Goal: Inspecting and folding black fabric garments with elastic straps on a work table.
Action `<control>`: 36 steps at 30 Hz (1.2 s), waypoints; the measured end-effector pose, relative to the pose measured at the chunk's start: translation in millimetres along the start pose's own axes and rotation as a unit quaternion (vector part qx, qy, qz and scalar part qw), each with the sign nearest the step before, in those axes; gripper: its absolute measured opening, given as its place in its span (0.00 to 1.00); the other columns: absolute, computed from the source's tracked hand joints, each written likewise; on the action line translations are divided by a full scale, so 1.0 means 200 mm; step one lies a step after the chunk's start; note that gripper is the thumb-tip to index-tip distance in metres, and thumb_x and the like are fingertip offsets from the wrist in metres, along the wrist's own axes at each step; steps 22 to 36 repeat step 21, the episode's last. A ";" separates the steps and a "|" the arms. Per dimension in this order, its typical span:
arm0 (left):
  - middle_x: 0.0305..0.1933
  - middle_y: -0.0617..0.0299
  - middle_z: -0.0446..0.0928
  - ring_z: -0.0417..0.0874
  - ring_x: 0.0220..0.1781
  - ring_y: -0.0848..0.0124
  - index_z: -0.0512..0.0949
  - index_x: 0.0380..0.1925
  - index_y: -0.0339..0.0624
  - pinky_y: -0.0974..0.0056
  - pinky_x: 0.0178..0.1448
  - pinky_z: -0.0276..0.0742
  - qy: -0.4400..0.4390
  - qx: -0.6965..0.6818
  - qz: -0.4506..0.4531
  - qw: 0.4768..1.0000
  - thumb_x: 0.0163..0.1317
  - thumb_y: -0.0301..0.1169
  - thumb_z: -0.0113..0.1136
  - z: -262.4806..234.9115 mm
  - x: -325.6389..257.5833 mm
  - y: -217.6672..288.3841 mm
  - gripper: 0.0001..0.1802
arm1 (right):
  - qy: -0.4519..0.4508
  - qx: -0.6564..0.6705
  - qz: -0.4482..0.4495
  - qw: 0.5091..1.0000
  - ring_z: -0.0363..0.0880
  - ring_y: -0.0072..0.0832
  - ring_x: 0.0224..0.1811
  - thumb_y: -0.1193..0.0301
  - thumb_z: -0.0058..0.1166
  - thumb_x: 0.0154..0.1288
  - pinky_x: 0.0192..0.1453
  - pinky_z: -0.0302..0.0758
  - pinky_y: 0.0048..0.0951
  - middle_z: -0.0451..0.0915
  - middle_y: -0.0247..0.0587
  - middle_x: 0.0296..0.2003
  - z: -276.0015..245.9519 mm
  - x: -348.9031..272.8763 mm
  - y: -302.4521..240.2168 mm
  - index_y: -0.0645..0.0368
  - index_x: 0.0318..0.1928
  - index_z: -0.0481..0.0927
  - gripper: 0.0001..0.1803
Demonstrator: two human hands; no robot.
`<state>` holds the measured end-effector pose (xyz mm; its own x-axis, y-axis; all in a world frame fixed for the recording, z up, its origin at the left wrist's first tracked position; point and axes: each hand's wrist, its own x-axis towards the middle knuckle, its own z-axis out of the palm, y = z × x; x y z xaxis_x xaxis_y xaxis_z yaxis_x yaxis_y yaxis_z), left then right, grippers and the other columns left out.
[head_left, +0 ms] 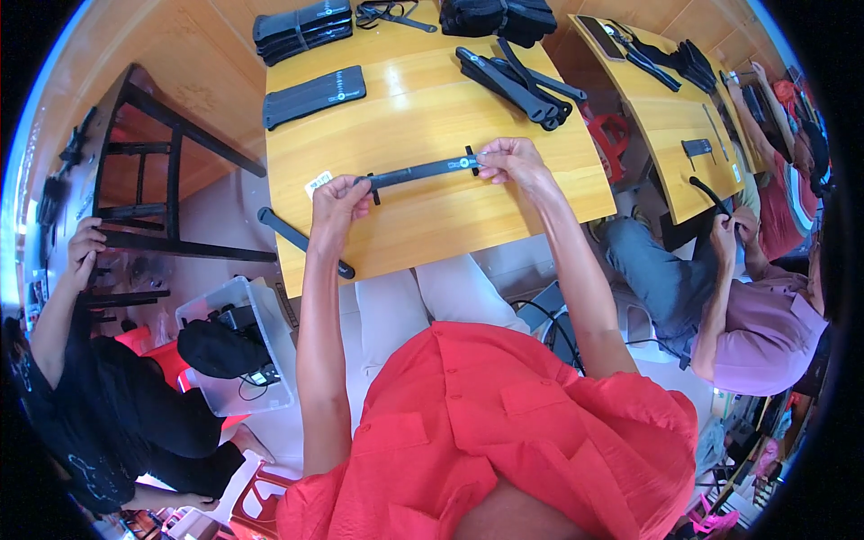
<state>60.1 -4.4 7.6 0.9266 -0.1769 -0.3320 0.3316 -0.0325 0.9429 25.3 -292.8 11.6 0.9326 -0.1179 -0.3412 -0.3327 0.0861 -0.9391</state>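
Observation:
Both my hands hold a black strap stretched between them, just above the yellow wooden table. Its left end is pinched in the fingers of my left hand. My right hand grips the other end, beside a round green-and-white mark. Short black crosspieces stick out near both ends of the strap. Another black strap lies at the table's left edge, close to my left forearm. A small white label is on the table by my left hand.
Beyond my hands lie a flat black stack, a loose pile of straps and bundled black stacks. A co-worker sits right at another table. On the left are a person's hand and a clear bin.

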 end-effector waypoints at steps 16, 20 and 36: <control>0.18 0.62 0.75 0.70 0.19 0.78 0.78 0.23 0.31 0.70 0.25 0.66 0.114 0.178 0.085 0.974 0.52 0.30 0.62 -0.02 0.22 -0.14 0.10 | 0.113 -0.035 -0.018 0.993 0.71 0.17 0.13 0.76 0.58 0.49 0.13 0.64 0.18 0.75 0.34 0.16 0.05 0.20 0.11 0.63 0.21 0.77 0.05; 0.19 0.60 0.77 0.72 0.21 0.77 0.78 0.23 0.31 0.69 0.28 0.68 0.123 0.199 0.079 0.969 0.52 0.30 0.62 0.00 0.21 -0.14 0.10 | 0.135 -0.033 -0.009 0.990 0.70 0.17 0.12 0.76 0.58 0.48 0.13 0.64 0.18 0.75 0.35 0.15 0.05 0.19 0.11 0.63 0.20 0.78 0.05; 0.20 0.60 0.78 0.73 0.21 0.74 0.79 0.24 0.32 0.68 0.28 0.68 0.132 0.224 0.087 0.962 0.52 0.30 0.62 0.00 0.21 -0.15 0.09 | 0.135 -0.033 -0.008 0.990 0.70 0.17 0.12 0.76 0.58 0.48 0.13 0.64 0.18 0.75 0.35 0.15 0.05 0.19 0.12 0.63 0.20 0.78 0.05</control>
